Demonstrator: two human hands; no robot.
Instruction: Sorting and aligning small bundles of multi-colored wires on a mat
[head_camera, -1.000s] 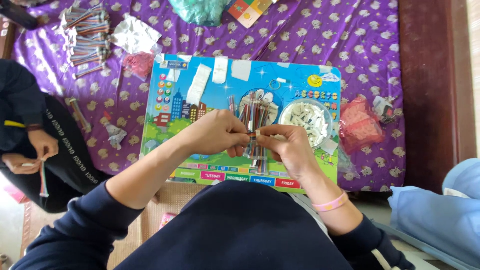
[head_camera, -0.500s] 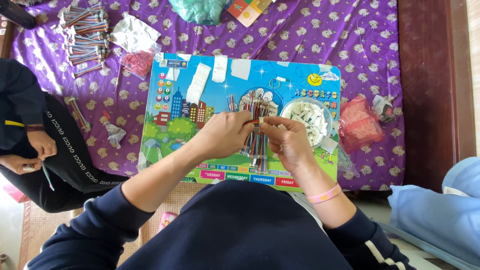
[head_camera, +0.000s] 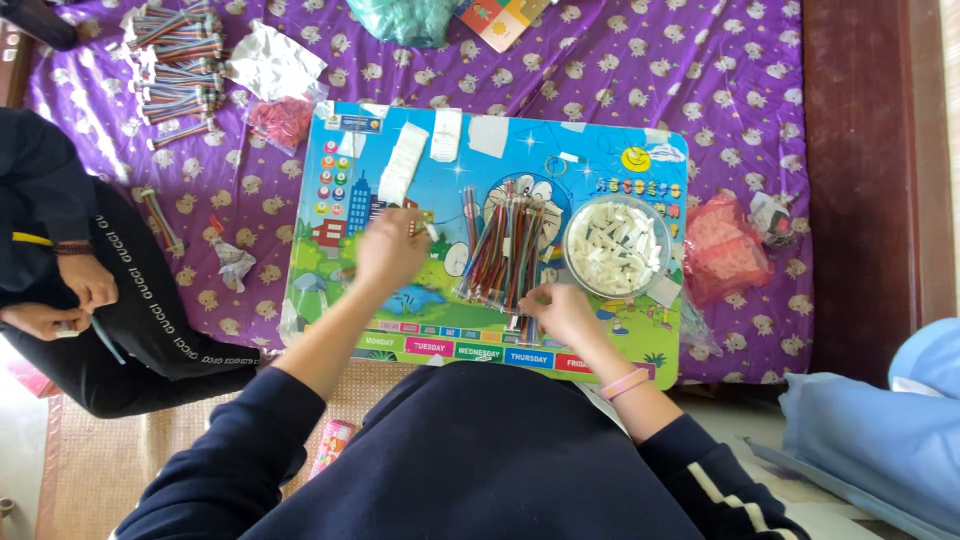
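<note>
A pile of coloured pencils (head_camera: 500, 250) lies in the middle of a colourful picture lap table (head_camera: 330, 300). My left hand (head_camera: 388, 250) is out to the left of the pile, fingers closed on one pencil whose pale tip points right. My right hand (head_camera: 560, 312) is at the near end of the pile with its fingertips on the pencil ends; whether it grips one is unclear. Right of the pile, a clear round bowl (head_camera: 615, 245) holds several small white pieces.
The lap table stands on a purple patterned bedspread (head_camera: 740, 90). Bundles of pencils (head_camera: 175, 60) and a red packet (head_camera: 280, 118) lie at the far left, a pink bag (head_camera: 722, 250) at the right. Another person (head_camera: 60, 290) in dark clothes sits on the left.
My hands were together over the pile on one pencil. They have parted: the left hand carried the pencil left, and the right hand dropped to the pile's near end.
</note>
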